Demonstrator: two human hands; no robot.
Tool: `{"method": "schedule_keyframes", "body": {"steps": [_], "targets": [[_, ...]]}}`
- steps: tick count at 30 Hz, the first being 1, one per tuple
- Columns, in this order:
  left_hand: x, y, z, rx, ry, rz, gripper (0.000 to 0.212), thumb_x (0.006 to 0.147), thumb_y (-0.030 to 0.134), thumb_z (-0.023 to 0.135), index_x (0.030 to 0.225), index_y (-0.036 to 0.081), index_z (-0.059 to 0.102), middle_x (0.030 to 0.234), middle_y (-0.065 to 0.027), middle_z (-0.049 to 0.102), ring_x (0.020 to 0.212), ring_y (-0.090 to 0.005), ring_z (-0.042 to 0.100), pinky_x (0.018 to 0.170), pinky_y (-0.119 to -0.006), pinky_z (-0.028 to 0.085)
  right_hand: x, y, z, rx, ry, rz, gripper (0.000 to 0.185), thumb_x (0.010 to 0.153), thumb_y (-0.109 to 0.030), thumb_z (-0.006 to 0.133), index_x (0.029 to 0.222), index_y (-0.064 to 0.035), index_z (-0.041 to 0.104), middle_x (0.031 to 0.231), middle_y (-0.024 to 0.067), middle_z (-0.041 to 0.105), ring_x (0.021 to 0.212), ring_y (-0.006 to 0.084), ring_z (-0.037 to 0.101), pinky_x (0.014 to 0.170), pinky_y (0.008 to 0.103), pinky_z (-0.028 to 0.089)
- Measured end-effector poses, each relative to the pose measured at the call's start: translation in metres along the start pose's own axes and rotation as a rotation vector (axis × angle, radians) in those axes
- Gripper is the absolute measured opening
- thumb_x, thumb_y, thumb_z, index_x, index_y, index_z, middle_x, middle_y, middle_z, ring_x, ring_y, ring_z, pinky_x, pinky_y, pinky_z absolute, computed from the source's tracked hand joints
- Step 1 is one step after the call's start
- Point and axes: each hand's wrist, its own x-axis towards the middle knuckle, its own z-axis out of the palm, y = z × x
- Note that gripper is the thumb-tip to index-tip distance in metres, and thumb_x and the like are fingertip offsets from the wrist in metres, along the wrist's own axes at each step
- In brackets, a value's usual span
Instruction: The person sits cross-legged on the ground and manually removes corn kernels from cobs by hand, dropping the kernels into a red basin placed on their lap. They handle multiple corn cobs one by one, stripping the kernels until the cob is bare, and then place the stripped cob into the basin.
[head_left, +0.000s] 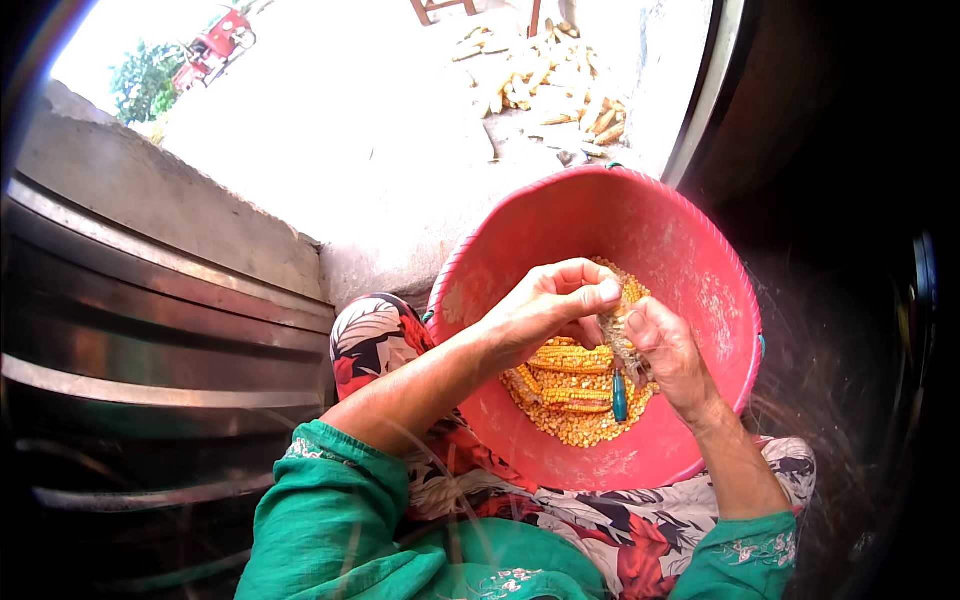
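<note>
A mostly stripped corn cob (619, 337) with husk fibres hangs over a red basin (675, 217). My left hand (559, 300) grips its upper end between thumb and fingers. My right hand (670, 349) holds the cob from the other side, thumb pressed along it. Below, loose yellow kernels (585, 433) cover the basin's bottom. Several ears of corn lie on them, among them one ear (574, 359) left of the cob and another (577, 399) nearer to me. A tool with a teal handle (619, 397), perhaps a screwdriver, rests just under the cob; its shaft is hidden.
The basin stands between my knees, against patterned trousers (645, 536). A ribbed metal door panel (165, 322) and a low wall (165, 187) run along the left. Beyond the doorway, many corn cobs (555, 75) lie on bright ground. A red vehicle (217, 49) stands farther off.
</note>
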Motion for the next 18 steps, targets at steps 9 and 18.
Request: {"method": "schedule_keyframes", "body": {"steps": [9, 18], "targets": [[-0.001, 0.0, 0.0, -0.028, -0.071, 0.056, 0.026, 0.081, 0.026, 0.07, 0.097, 0.008, 0.058, 0.082, 0.0, 0.061, 0.067, -0.0081, 0.058, 0.063, -0.023, 0.049, -0.006, 0.001, 0.01, 0.083, 0.051, -0.034, 0.046, 0.094, -0.05, 0.039, 0.089, -0.0068, 0.055, 0.064, -0.0005, 0.051, 0.05, 0.0039, 0.043, 0.044, 0.018, 0.033], [-0.001, -0.001, 0.012, -0.029, -0.067, 0.095, 0.024, 0.081, 0.022, 0.07, 0.095, 0.007, 0.058, 0.08, -0.0002, 0.061, 0.066, -0.008, 0.058, 0.062, -0.022, 0.049, -0.003, 0.019, 0.014, 0.462, 0.232, 0.052, 0.033, 0.094, -0.038, 0.043, 0.089, -0.0088, 0.057, 0.062, -0.0002, 0.054, 0.043, 0.006, 0.046, 0.035, 0.0199, 0.032]]}}
